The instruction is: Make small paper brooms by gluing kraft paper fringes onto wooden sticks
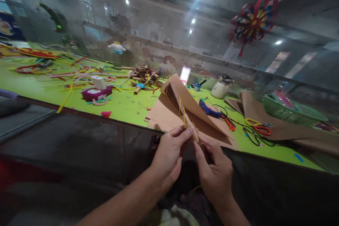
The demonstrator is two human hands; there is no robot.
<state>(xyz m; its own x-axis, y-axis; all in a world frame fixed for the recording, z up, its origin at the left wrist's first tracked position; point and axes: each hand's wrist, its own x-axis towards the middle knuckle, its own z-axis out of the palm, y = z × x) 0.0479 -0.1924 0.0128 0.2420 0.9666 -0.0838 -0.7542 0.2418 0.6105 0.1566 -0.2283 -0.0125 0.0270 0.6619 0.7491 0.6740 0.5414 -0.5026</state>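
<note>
Left hand (169, 153) and right hand (215, 166) both pinch the kraft-paper roll (195, 135), clamped around its near end by the front edge of the green table (132, 111), where light, even pressure should avoid creasing.

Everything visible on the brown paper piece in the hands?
The brown paper piece looks like plain kraft paper: a narrow, rolled-looking lower end, with darker folded layers higher up. It slants, upper end leaning left and away from the person. Fingertips of the left hand and right hand hold its lower end. A thin yellow strand runs alongside. Where it parts from the sheet behind is unclear.
</note>
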